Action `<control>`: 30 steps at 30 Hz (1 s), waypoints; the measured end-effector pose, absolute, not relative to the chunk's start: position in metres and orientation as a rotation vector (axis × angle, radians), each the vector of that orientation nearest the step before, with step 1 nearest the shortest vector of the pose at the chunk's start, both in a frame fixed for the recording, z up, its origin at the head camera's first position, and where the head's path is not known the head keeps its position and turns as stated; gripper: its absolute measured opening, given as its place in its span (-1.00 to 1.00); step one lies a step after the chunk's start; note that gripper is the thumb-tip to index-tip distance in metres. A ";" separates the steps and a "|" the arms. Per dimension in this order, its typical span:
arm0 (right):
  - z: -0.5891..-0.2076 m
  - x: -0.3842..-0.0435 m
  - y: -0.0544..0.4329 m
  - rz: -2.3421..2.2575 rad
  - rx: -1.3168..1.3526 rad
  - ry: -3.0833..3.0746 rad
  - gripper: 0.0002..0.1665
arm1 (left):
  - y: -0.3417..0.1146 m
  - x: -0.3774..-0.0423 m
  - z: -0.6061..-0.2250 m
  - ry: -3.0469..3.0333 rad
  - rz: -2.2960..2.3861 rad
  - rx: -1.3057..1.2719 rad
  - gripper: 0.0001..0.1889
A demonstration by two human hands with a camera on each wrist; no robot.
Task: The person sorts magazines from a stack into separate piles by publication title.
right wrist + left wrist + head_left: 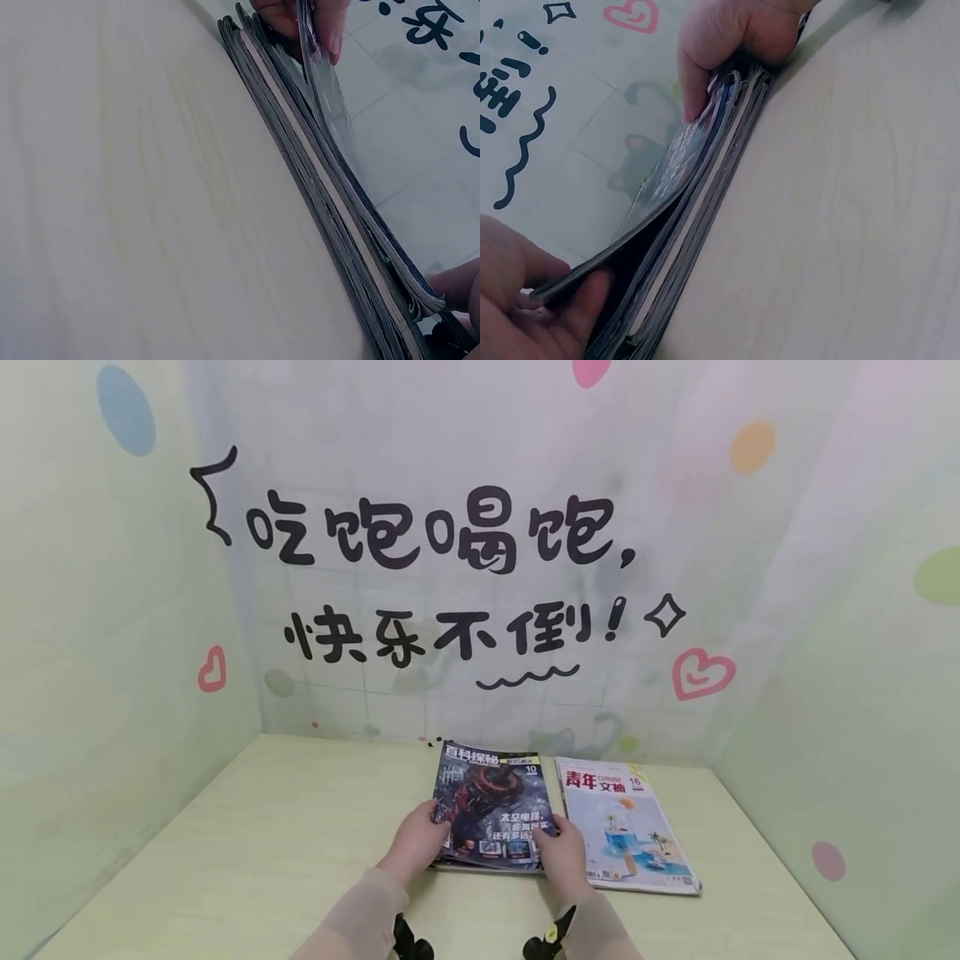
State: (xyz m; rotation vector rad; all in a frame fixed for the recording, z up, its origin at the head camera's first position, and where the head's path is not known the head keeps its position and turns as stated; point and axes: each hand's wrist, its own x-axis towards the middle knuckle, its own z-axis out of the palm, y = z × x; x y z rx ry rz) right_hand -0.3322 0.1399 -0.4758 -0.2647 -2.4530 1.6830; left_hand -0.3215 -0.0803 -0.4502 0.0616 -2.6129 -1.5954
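A dark magazine (pixel 491 802) with a red ring-like picture on its cover tops a stack in the middle of the table. My left hand (pixel 420 837) pinches its near left corner between thumb and fingers. In the left wrist view, that corner is bent up, leaving a gap above the stacked magazines (pixel 705 195). At the opposite side, my right hand (pixel 564 852) grips the magazine's right edge, thumb on the cover. The right wrist view catches only part of this hand (pixel 461 296), and its lower fingers are mostly hidden.
Just right of the stack lies a white magazine (pixel 626 827) with a blue island picture, apparently on others. The pale table (pixel 300 843) meets a printed back wall (pixel 450 585) and two side walls.
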 end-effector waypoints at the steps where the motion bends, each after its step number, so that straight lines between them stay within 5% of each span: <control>1: -0.475 -0.332 0.140 1.691 -0.262 -2.455 -0.35 | -0.079 -0.321 -0.450 -2.574 -1.703 0.059 -0.42; 11: -0.458 -0.334 0.147 1.783 -0.253 -2.452 -0.40 | -0.083 -0.319 -0.454 -2.071 -2.490 0.124 -0.36; 30: -0.451 -0.330 0.156 2.061 -0.102 -2.462 -0.37 | -0.096 -0.319 -0.455 -2.188 -2.384 0.074 -0.34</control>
